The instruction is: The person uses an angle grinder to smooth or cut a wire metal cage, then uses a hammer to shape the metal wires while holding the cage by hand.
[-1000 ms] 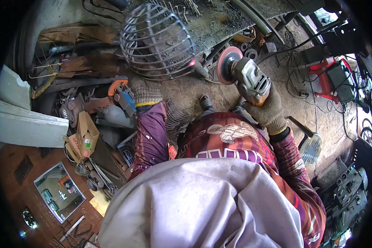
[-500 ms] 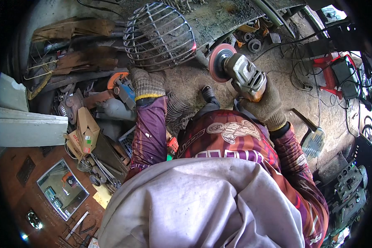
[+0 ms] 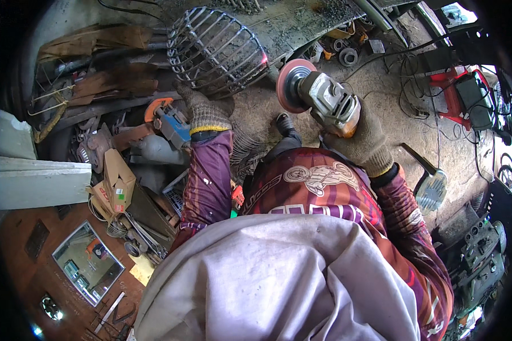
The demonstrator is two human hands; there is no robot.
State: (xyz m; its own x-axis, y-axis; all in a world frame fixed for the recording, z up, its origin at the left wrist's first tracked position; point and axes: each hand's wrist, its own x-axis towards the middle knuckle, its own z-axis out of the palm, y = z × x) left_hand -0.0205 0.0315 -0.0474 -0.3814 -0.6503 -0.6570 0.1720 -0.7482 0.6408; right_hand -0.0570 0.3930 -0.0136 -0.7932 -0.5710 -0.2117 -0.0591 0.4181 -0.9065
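Observation:
A round cage of welded metal bars (image 3: 216,48) lies on its side at the edge of the worktable, with a red glow on its right rim. My left hand (image 3: 207,111), in a knitted work glove, is closed at the cage's lower left rim; its fingertips are partly hidden there. In my gloved right hand (image 3: 365,145) is an angle grinder (image 3: 331,102), gripped by its body. The grinder's reddish-brown disc (image 3: 293,85) faces the cage, a small gap to the right of its rim. Whether the disc spins cannot be made out.
The grimy worktable (image 3: 301,25) spans the top. A blue power tool with an orange guard (image 3: 173,128) lies beside my left forearm, near a cardboard box (image 3: 115,182). Cables, a red stand (image 3: 454,99) and a flat metal piece with a handle (image 3: 432,190) are at right.
The cage has turned, its bars now slanting more, and my left hand has shifted slightly with it. The grinder has moved a little left, closer to the cage.

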